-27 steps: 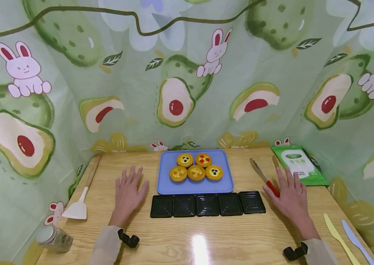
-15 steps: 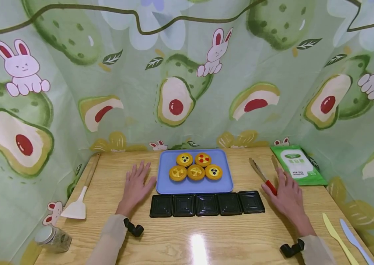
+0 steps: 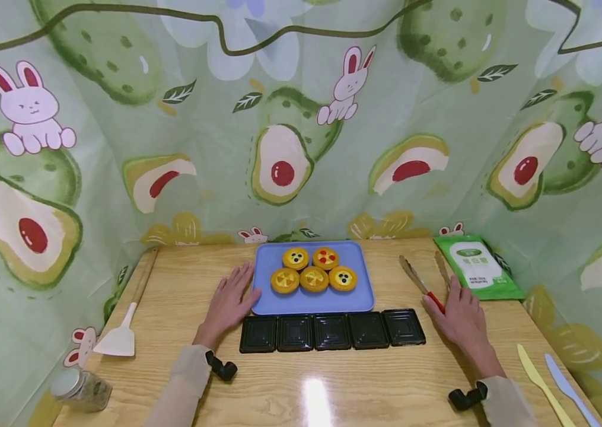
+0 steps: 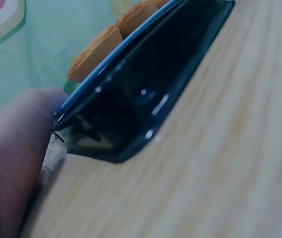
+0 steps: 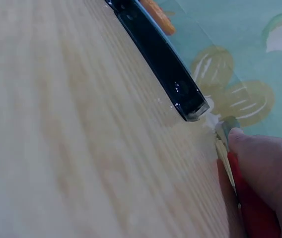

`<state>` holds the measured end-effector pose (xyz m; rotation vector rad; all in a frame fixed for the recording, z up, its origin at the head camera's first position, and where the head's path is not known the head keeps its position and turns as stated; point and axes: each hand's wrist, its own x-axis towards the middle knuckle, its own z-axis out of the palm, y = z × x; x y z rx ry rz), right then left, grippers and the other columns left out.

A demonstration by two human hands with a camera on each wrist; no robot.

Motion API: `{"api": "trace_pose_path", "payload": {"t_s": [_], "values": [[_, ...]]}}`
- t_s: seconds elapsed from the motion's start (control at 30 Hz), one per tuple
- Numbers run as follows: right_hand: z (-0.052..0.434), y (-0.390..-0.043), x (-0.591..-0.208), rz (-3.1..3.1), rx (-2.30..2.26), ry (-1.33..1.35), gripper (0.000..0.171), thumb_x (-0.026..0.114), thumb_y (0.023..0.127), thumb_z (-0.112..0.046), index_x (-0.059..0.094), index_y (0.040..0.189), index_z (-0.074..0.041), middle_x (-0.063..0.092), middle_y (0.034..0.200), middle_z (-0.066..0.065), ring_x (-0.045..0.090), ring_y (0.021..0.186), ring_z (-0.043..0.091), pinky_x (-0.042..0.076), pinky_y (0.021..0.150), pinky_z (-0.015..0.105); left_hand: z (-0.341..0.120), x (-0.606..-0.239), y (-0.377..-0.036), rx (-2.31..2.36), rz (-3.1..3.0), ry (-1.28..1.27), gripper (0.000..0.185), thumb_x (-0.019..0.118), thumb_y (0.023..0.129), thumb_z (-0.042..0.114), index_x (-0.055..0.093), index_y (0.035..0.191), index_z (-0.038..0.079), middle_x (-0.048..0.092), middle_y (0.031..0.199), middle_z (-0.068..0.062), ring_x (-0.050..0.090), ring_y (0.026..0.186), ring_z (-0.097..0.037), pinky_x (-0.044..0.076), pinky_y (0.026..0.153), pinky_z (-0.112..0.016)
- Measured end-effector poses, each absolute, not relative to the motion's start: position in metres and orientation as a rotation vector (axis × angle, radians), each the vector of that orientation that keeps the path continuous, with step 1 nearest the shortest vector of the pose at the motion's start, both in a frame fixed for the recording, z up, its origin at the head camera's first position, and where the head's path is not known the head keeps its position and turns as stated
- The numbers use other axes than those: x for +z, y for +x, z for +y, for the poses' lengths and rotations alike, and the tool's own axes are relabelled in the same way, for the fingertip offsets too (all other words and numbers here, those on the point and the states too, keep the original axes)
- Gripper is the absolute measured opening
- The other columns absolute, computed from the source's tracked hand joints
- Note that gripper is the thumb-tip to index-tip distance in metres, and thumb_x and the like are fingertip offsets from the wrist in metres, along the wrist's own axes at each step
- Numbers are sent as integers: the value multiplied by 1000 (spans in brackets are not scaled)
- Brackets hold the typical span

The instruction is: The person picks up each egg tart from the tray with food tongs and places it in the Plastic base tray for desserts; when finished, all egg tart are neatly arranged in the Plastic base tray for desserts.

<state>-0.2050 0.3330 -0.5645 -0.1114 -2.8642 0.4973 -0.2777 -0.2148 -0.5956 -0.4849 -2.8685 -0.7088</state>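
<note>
Printed cloth (image 3: 215, 172) boxes in the wooden table (image 3: 268, 379) at 9, 12 and 3. Blue tray (image 3: 311, 302) = clock centre, 12 away from the person. Five black trays (image 3: 331, 331) in a row, just off its 6 o'clock edge, so they sit between it and the person. Green bag (image 3: 475, 268) at 3. Left hand (image 3: 231, 302) at 9, fingers released, thumb at the blue tray's rim. Right hand (image 3: 463, 317) past 3, over the tongs (image 3: 420, 283); can't tell if its fingers grasp them. Spatula (image 3: 136, 299) at 9, outboard of left hand. Tongs at 3, arms splayed, green bag just beside, handle part-hidden by the right hand. Yellow knife (image 3: 542, 382) and blue knife (image 3: 569, 388) at 4. Jar (image 3: 87, 391) at 8. Five tarts (image 3: 314, 279) on the blue tray: two at 12, three nearer 6.
</note>
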Motion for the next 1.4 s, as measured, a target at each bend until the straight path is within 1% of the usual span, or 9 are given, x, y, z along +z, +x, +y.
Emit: {"api": "trace_pose_path", "payload": {"t_s": [0.17, 0.33, 0.47, 0.6, 0.7, 0.83, 1.03, 1.23, 1.4], "values": [[332, -207, -566, -2898, 482, -154, 103, 57, 101, -59, 17, 154, 20, 39, 128, 50, 45, 110, 68, 42, 88, 72, -213, -596, -278, -668, -2876, -505, 73, 45, 106, 58, 30, 167, 20, 28, 172, -2, 24, 159, -34, 16, 125, -63], [332, -212, -566, -2907, 473, -194, 105, 55, 101, -62, 15, 154, 19, 40, 125, 51, 47, 107, 70, 44, 83, 73, -212, -595, -282, -677, -2856, -528, 70, 47, 106, 56, 36, 165, 18, 32, 170, -2, 26, 158, -35, 17, 125, -63], [332, -216, -567, -2924, 464, -228, 104, 54, 100, -66, 21, 152, 18, 41, 123, 48, 49, 105, 69, 46, 79, 71, -212, -593, -286, -670, -2851, -540, 69, 48, 106, 55, 38, 164, 18, 33, 170, -2, 28, 157, -35, 19, 124, -63], [332, -216, -567, -2921, 465, -249, 97, 55, 99, -67, 33, 143, 17, 45, 117, 43, 53, 101, 63, 47, 73, 66, -211, -592, -289, -669, -2868, -542, 70, 48, 106, 56, 37, 164, 19, 32, 170, -1, 27, 158, -34, 17, 126, -61], [333, -217, -566, -2908, 464, -254, 91, 57, 98, -66, 40, 134, 17, 47, 109, 40, 55, 93, 58, 48, 65, 61, -211, -592, -291, -673, -2878, -551, 70, 48, 106, 56, 36, 165, 20, 30, 170, 0, 26, 158, -33, 16, 126, -61], [334, -218, -566, -2899, 470, -253, 87, 59, 97, -66, 46, 122, 16, 48, 101, 35, 57, 82, 50, 47, 54, 54, -211, -594, -292, -657, -2884, -548, 70, 47, 106, 57, 35, 165, 21, 30, 171, 2, 26, 158, -32, 17, 126, -60], [335, -221, -566, -2887, 456, -235, 77, 61, 98, -63, 49, 105, 13, 48, 92, 29, 55, 71, 42, 43, 47, 47, -211, -595, -293, -658, -2882, -544, 70, 45, 106, 58, 34, 165, 21, 29, 171, 3, 26, 158, -31, 17, 126, -60], [342, -220, -558, -2926, 542, -253, 77, 55, 98, -69, 51, 103, 8, 50, 92, 23, 55, 70, 34, 41, 48, 42, -211, -597, -293, -673, -2885, -544, 71, 46, 106, 58, 34, 165, 22, 28, 171, 4, 25, 159, -30, 16, 126, -59], [346, -218, -544, -2956, 608, -218, 75, 50, 101, -67, 49, 105, 7, 49, 92, 21, 54, 72, 33, 40, 52, 42, -211, -595, -291, -662, -2854, -555, 72, 50, 104, 56, 37, 164, 19, 32, 170, 0, 28, 157, -34, 19, 124, -62]]}}
